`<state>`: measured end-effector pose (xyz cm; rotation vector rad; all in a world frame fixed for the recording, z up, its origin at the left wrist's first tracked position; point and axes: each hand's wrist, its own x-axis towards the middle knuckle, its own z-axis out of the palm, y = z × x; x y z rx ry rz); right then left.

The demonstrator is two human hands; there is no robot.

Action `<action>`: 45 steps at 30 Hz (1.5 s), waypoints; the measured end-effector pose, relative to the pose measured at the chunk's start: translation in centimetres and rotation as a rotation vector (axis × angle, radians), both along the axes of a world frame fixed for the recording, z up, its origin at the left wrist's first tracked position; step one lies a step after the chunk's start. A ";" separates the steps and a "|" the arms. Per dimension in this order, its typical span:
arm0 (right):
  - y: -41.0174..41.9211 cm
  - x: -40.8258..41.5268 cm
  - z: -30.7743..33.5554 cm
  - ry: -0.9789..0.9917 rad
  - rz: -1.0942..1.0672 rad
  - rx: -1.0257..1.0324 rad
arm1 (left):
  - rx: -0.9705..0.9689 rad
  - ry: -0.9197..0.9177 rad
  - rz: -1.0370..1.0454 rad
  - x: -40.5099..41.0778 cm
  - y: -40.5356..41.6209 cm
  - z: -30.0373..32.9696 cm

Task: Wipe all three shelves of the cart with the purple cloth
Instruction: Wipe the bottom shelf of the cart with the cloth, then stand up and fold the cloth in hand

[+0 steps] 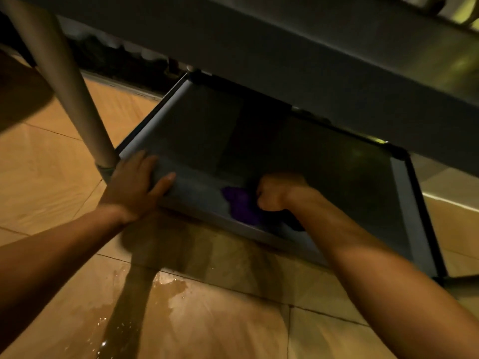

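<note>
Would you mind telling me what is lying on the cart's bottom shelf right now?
The purple cloth lies on the bottom shelf near its front edge, under the fisted right hand. The hand covers part of the cloth. The shelf above hides the back.

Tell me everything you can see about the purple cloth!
The purple cloth is a soft, crumpled bunch of deep violet fabric. It lies on the cart's bottom shelf, near the front edge. The right hand, closed in a fist, presses on it and covers part of it, so its full shape is hidden. Dim light hides any pattern.
</note>
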<state>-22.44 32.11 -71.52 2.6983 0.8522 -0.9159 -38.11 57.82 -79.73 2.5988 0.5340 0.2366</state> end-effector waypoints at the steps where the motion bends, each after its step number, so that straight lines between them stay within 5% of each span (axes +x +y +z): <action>1: -1.7 0.1 0.8 -0.048 -0.015 -0.026 | 0.068 0.011 -0.067 0.3 -0.8 1.0; 5: -5.5 -1.3 4.0 0.044 -0.178 0.408 | -0.113 0.071 -0.198 1.4 -5.9 5.6; 12: -5.6 -6.3 8.2 0.621 -0.450 1.193 | -1.015 0.057 -0.195 0.6 -12.9 14.0; 16: -4.0 -8.2 9.1 1.077 -0.671 1.402 | -1.074 0.000 -0.110 -0.7 -12.2 16.8; 20: -0.6 -10.1 9.4 1.204 -0.801 1.369 | -0.878 0.037 -0.123 -2.9 -8.7 18.5; 27: 2.9 -11.9 12.1 0.934 -0.357 0.905 | -0.887 0.147 -0.184 -6.6 -3.5 21.8; 30: 4.0 -12.4 15.1 0.862 -0.279 0.877 | -0.923 0.173 -0.197 -7.5 -2.5 24.4; 36: 4.8 -14.5 23.7 0.841 -0.473 1.070 | -1.106 -0.145 0.244 -10.0 -5.9 29.4; 45: 4.3 -17.8 36.0 0.795 -0.653 0.971 | -1.446 0.070 0.443 -14.4 -10.0 40.7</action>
